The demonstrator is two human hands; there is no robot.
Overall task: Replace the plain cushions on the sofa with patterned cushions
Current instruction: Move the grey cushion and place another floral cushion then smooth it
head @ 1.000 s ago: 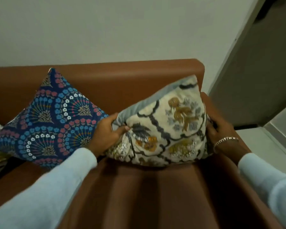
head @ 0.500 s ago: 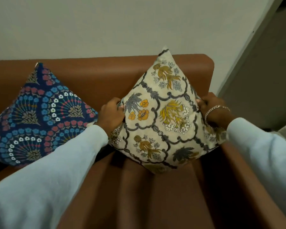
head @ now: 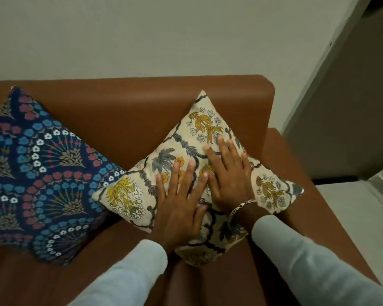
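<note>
A: So where was the cream floral cushion [head: 186,151]?
B: On the brown sofa [head: 124,111], standing on one corner against the backrest, at the right end, just beside the navy patterned cushion [head: 38,168] on the left.
A: And the hands?
B: Left hand [head: 178,206] and right hand [head: 229,173] both lay flat on its face, fingers spread apart, clamped on nothing. A bracelet [head: 241,207] circled the right wrist.
</note>
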